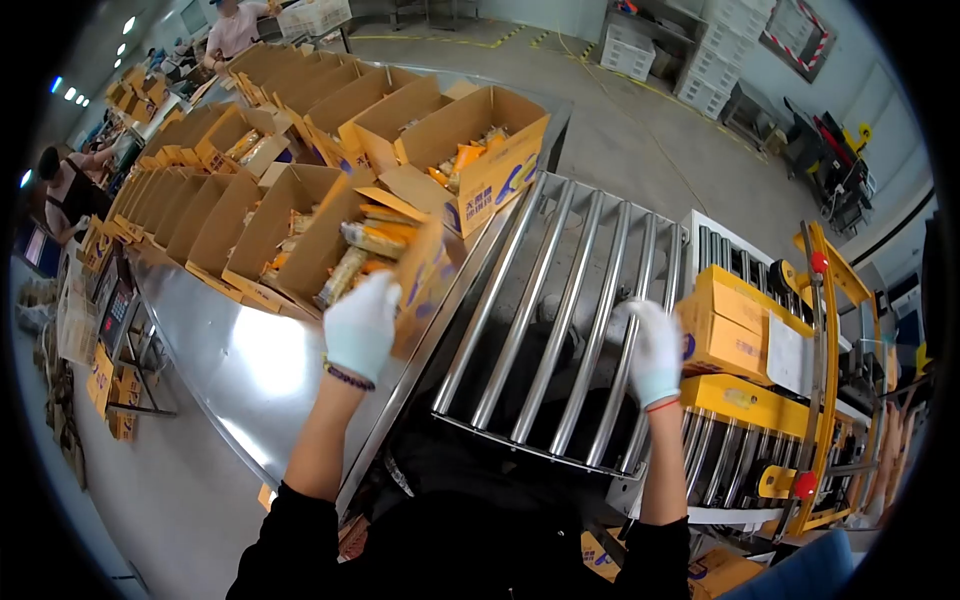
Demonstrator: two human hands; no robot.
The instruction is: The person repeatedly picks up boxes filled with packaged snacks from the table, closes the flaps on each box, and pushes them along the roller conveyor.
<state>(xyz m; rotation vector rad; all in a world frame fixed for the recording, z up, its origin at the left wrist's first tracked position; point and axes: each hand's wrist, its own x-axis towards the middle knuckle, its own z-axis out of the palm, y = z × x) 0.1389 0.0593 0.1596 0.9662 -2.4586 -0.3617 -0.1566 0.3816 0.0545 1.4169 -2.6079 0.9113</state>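
My left hand (360,325), in a white glove, is at the near edge of an open cardboard box (425,285) and appears closed on it. Its front wall is smeared by motion. Orange and clear-wrapped packets (378,238) fill this box, which sits at the metal table's edge beside the rollers. My right hand (652,345), also gloved, is over the roller conveyor (570,320), just left of a closed carton (735,325). Motion blurs its fingers, and I cannot make out anything in them.
Rows of open boxes (290,225) stand on the metal table (225,350), several with packets inside. A yellow-framed machine (822,370) spans the conveyor at right, around the closed carton. White crates (715,60) are stacked at the back. Other people (232,30) stand beyond the table.
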